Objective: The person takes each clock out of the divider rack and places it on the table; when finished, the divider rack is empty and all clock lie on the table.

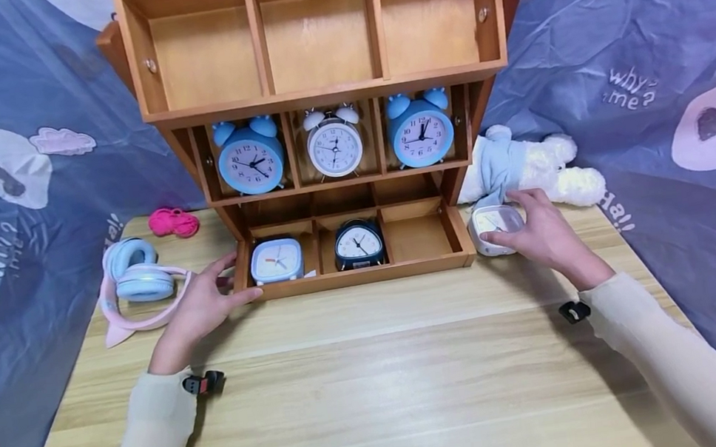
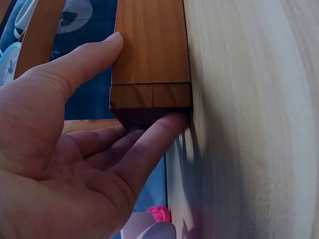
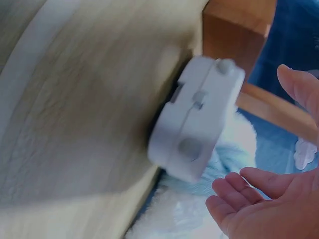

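Wooden shelf (image 1: 364, 277) holding five clocks (image 1: 335, 149), left fingers (image 2: 157, 139) pinching its corner, right fingers (image 3: 269, 181) spread by white clock (image 1: 494, 217) outside

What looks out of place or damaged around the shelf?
One white clock stands outside the shelf, on the table by its right end, near the right hand, while the other five clocks sit in compartments. I see no damage.

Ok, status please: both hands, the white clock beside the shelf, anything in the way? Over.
Left hand touching corner of wooden shelf. Right hand beside white clock, not gripping it. Clock on table. Plush toy close behind; nothing between hand and clock.
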{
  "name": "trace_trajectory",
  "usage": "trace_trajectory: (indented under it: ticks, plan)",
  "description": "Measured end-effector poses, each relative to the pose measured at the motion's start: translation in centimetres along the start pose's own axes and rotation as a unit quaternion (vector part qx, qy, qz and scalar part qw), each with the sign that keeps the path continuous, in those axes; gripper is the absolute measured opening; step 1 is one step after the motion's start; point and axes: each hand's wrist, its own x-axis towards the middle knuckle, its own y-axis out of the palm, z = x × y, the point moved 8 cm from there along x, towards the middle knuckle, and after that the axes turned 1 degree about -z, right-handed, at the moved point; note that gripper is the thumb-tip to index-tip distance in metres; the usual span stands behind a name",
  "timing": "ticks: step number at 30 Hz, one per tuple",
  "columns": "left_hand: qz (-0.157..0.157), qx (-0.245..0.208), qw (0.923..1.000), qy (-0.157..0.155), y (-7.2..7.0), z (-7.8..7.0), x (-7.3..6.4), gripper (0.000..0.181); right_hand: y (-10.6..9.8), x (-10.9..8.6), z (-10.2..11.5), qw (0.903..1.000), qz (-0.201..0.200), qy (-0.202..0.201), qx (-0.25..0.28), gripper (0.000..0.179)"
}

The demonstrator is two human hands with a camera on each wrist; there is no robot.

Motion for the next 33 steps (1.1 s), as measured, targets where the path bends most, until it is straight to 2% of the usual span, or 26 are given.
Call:
trace_trajectory:
  ticks: [8,18,23,29,33]
  plan:
    - [0.001,-0.004,1.0000,0.004,0.0,-0.1,0.0,0.104,-0.3,-0.8,2.5,0.9996,-0.013,-0.020,0.015,0.107]
    - [0.005,-0.006,0.9999,0.008,-0.1,-0.5,-0.1,0.105,0.6,-1.9,6.3,0.9969,-0.007,-0.050,0.061,0.103]
    - [0.003,0.000,0.9999,0.010,-0.2,-0.5,-0.1,0.106,1.9,-2.1,8.2,0.9942,-0.003,-0.069,0.083,0.096]
    - [0.003,0.001,1.0000,0.008,-0.2,-0.2,-0.1,0.104,4.3,-1.9,9.9,0.9916,0.025,-0.063,0.110,0.094]
    - [0.003,-0.002,1.0000,0.003,-0.1,0.0,0.0,0.103,5.7,-1.4,11.4,0.9895,0.027,-0.075,0.121,0.090]
